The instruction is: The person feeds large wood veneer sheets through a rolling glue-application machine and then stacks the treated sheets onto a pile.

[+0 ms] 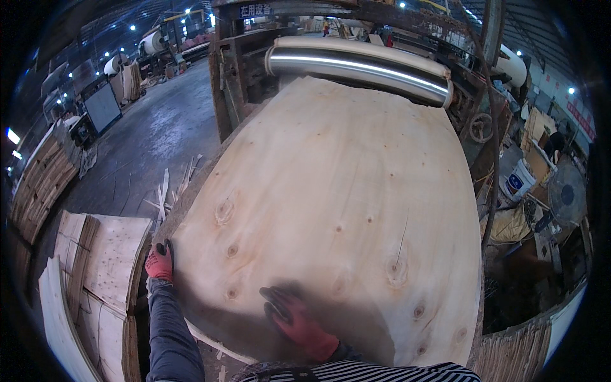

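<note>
Gloved left hand bends its fingers at the left edge of a wide wood sheet, but whether it is clamped there cannot be told; the right hand, also gloved and slightly blurred, is over the sheet's near part, fingers stretched out and away from the thumb. The knotty sheet lies right in front, its far end close to a shiny metal roller that spans the way ahead. Right of the roller sits a hand wheel, then a white bucket. Splinters lie beside the sheet's left edge; stacked boards crowd the left forearm, which reaches nearly straight forward. The right hand angles forward and leftward.
</note>
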Available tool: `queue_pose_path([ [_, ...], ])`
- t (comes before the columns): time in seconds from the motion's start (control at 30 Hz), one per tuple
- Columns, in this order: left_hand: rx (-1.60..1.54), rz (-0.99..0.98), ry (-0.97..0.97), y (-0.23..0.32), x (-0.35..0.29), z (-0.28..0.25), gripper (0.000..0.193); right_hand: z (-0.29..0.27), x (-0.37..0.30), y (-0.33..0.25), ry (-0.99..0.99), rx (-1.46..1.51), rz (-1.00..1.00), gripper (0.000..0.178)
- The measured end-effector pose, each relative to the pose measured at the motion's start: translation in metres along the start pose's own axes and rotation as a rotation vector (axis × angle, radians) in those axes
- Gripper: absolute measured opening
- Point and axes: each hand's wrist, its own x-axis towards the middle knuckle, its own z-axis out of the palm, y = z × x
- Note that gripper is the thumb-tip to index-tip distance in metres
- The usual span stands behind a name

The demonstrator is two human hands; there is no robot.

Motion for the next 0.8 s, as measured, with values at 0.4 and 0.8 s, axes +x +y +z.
queue_pose_path([
  [0.4,0.007,-0.011,0.007,0.005,-0.003,-0.006,0.038,-0.004,0.001,-0.005,-0.002,0.015,0.023,0.041],
  [0.8,-0.013,0.007,0.071,0.013,-0.008,-0.014,0.036,0.001,0.000,0.005,-0.015,0.029,-0.003,0.041],
])
